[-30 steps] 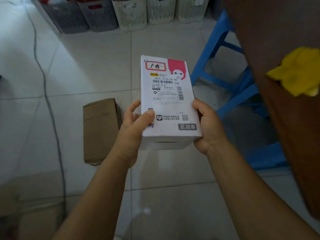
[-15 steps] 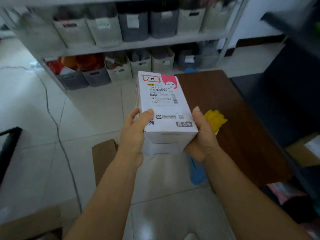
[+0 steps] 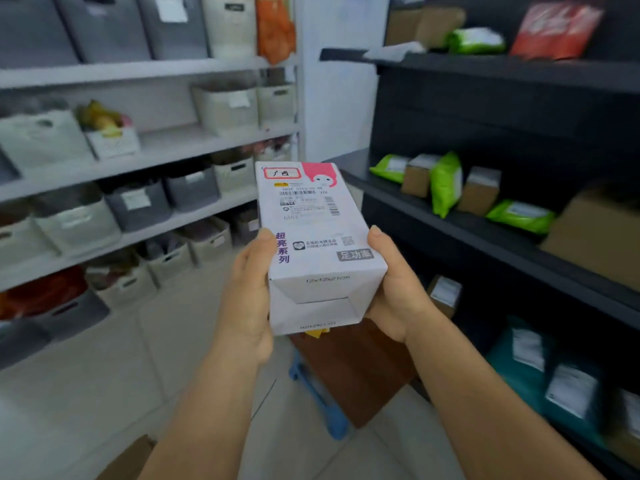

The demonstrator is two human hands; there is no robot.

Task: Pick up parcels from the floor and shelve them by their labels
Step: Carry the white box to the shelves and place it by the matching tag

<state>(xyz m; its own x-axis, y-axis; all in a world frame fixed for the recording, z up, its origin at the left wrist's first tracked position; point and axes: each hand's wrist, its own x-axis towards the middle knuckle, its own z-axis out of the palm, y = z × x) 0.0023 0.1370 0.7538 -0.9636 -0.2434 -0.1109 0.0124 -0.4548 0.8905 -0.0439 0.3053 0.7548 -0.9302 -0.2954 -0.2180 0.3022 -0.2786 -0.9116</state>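
On the left, a pale grey shelving unit (image 3: 180,69) was seen, its tiers lined with fabric bins. The top tier carried grey bins (image 3: 104,26) and a cream one (image 3: 230,26), and an orange bag (image 3: 275,32) was stood at the row's right end. On the next tier a white bin (image 3: 112,142) was filled with yellowish items too blurred to identify. Lower down, grey bins with paper tags (image 3: 138,204) were set among cream ones; their contents could not be made out. On the bottom tier something red-orange (image 3: 45,289) was visible in a bin at the far left.

In the centre, a white parcel (image 3: 311,233) was held in the air between the two shelving units, label side up, with a red-bordered tag at its far end. The left hand (image 3: 247,299) was clamped on its left side, thumb laid on the top face. The right hand (image 3: 394,289) was pressed against its right side, thumb along the upper edge. Below the parcel, a brown table (image 3: 349,372) and a blue stool (image 3: 318,400) were partly seen.

On the right, a black shelving unit (image 3: 485,233) was stocked directly with parcels. Green mailer bags (image 3: 446,183) and small cardboard boxes (image 3: 479,190) were placed alternately on its middle shelf, with a larger cardboard box (image 3: 595,233) at the right. On the top shelf a green bag (image 3: 476,39) and a red packet (image 3: 554,27) were seen. Teal bags with white labels (image 3: 533,372) were stacked on the lowest shelf.
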